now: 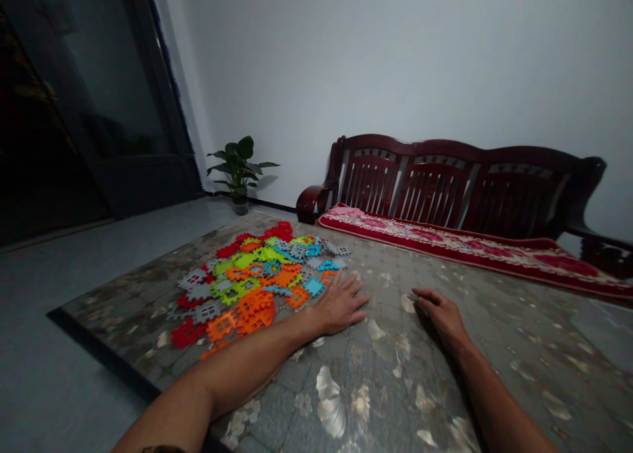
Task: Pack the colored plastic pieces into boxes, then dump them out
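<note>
A loose heap of plastic interlocking building pieces [284,276] in orange, green, red, blue and grey lies on the left part of the table. Many are flat with notched edges, and some have window-like openings. My left hand [341,306] rests palm down at the heap's right edge, fingers spread, close beside an orange piece [297,297] and a light blue piece [314,286]. What lies under its palm, if anything, is hidden. To the right, my right hand [442,318] rests on its side on the tabletop, fingers stretched forward and holding nothing visible.
The table [390,387] has a grey, flower-patterned top and a dark edge at the left. Behind it stands a dark red wooden bench [435,176] with a red floral cushion [445,239]. A potted plant [240,169] and a dark-framed door [143,182] are at the back left.
</note>
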`<state>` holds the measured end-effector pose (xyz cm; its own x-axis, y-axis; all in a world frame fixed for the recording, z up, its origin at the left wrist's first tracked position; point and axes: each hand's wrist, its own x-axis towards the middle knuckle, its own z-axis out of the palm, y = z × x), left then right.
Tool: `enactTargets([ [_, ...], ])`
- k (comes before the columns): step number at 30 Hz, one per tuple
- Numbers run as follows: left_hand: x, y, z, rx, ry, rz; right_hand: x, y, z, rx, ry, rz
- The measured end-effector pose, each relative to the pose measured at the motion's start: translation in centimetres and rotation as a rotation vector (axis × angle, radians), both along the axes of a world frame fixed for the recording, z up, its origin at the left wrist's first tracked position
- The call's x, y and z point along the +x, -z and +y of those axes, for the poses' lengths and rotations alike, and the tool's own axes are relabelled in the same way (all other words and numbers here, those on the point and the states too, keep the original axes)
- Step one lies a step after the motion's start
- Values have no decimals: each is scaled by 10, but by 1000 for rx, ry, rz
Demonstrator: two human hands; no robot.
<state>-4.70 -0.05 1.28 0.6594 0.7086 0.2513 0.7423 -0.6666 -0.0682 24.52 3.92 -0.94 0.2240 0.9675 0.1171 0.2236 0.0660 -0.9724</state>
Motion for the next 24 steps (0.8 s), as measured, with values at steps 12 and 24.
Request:
enactTargets([
  [12, -28, -8, 45, -62, 189, 32, -1, -2, -4, -30, -1, 23],
  [24, -4, 13, 12, -229, -154, -65, -1, 2, -22, -10, -148, 30],
])
